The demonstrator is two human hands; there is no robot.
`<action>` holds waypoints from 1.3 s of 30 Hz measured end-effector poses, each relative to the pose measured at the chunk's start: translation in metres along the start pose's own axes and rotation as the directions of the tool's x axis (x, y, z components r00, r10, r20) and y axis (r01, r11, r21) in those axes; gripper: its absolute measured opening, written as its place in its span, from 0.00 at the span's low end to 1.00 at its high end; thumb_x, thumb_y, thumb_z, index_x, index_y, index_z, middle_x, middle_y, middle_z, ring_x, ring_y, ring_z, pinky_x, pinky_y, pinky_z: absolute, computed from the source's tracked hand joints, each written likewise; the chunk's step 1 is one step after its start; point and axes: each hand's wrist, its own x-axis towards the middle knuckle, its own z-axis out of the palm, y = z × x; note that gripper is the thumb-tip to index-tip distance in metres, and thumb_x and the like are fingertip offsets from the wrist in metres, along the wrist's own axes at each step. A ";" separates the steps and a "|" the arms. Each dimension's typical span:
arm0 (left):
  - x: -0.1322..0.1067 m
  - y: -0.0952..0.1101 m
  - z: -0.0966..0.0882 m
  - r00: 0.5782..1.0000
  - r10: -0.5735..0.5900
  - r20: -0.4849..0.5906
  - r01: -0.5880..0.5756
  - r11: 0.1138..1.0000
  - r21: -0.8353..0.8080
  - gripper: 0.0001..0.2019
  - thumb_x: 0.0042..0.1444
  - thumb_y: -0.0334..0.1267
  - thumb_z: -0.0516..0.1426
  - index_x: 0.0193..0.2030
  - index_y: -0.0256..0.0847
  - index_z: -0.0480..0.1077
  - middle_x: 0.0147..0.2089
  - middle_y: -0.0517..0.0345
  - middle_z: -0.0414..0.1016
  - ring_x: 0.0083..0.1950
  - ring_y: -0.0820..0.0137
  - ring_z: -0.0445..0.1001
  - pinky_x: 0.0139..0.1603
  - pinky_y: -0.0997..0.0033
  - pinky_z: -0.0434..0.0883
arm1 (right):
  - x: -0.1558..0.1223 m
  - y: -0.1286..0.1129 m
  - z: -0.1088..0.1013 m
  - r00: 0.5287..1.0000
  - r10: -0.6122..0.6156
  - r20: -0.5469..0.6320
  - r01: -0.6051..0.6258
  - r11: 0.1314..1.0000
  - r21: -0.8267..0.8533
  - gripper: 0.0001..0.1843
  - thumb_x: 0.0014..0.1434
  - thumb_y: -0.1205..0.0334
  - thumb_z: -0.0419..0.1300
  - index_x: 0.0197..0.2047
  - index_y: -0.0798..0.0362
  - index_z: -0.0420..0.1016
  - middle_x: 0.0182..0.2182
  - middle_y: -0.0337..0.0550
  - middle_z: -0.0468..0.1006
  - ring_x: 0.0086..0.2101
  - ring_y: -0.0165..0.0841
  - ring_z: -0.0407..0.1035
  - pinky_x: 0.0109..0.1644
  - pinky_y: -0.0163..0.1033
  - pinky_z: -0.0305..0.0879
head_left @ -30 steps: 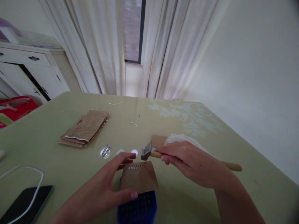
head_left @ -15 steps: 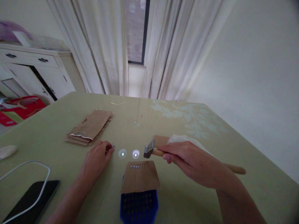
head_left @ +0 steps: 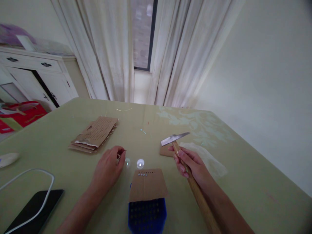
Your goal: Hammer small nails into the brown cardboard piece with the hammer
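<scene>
Hammer [head_left: 197, 195] is sitting in the right hand's [head_left: 195, 164] grip, head raised over the table [head_left: 243, 182].
Left hand [head_left: 108, 165] is curling narrow beside a clear disc [head_left: 128, 162]; cannot tell if it's holding anything. Between hands, holed brown card [head_left: 148, 188] is lying on a blue perforated container [head_left: 147, 216], pale studs [head_left: 142, 175] forming a row.

No words, numbers or signs could be read. Small bluish mark on the white object [head_left: 9, 160], far left of the worktop [head_left: 243, 182], was too indistinct to make out. Red bag [head_left: 30, 111], dark phone [head_left: 31, 207], hammer head [head_left: 168, 140], cardboard [head_left: 148, 188]: no lettering legible.
</scene>
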 end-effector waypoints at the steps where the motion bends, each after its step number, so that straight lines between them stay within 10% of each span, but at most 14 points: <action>1: -0.002 0.006 -0.001 1.000 0.003 0.011 -0.002 0.998 -0.066 0.16 0.71 0.50 0.50 0.45 0.43 0.74 0.41 0.48 0.84 0.44 0.56 0.84 0.48 0.57 0.80 | 0.000 0.007 -0.002 1.000 0.014 -0.002 -0.014 1.000 0.017 0.26 0.60 0.41 0.76 0.48 0.55 0.87 0.30 0.36 0.71 0.20 0.23 0.57 0.18 0.29 0.53; 8: -0.028 0.052 0.001 0.984 -0.077 0.162 0.171 0.684 -0.709 0.14 0.62 0.51 0.67 0.45 0.44 0.82 0.41 0.54 0.90 0.43 0.61 0.88 0.46 0.66 0.83 | -0.001 0.043 0.000 0.995 0.100 -0.026 -0.096 0.986 0.139 0.27 0.55 0.39 0.77 0.43 0.55 0.86 0.27 0.33 0.71 0.17 0.20 0.55 0.14 0.27 0.52; 18: -0.036 0.057 -0.002 0.984 0.062 0.169 0.043 0.831 -0.555 0.12 0.70 0.51 0.63 0.41 0.49 0.83 0.39 0.58 0.88 0.42 0.62 0.84 0.48 0.66 0.79 | -0.006 0.053 0.008 0.983 0.184 0.002 -0.180 0.962 0.205 0.31 0.56 0.38 0.77 0.50 0.56 0.88 0.26 0.33 0.72 0.16 0.20 0.56 0.14 0.26 0.52; 39: -0.037 0.057 0.001 0.982 0.105 0.158 -0.007 0.853 -0.522 0.10 0.70 0.48 0.63 0.41 0.50 0.84 0.40 0.61 0.89 0.43 0.64 0.84 0.47 0.69 0.78 | -0.010 0.053 0.010 0.979 0.199 0.036 -0.202 0.963 0.180 0.28 0.58 0.39 0.76 0.48 0.55 0.87 0.26 0.33 0.72 0.16 0.20 0.57 0.14 0.26 0.54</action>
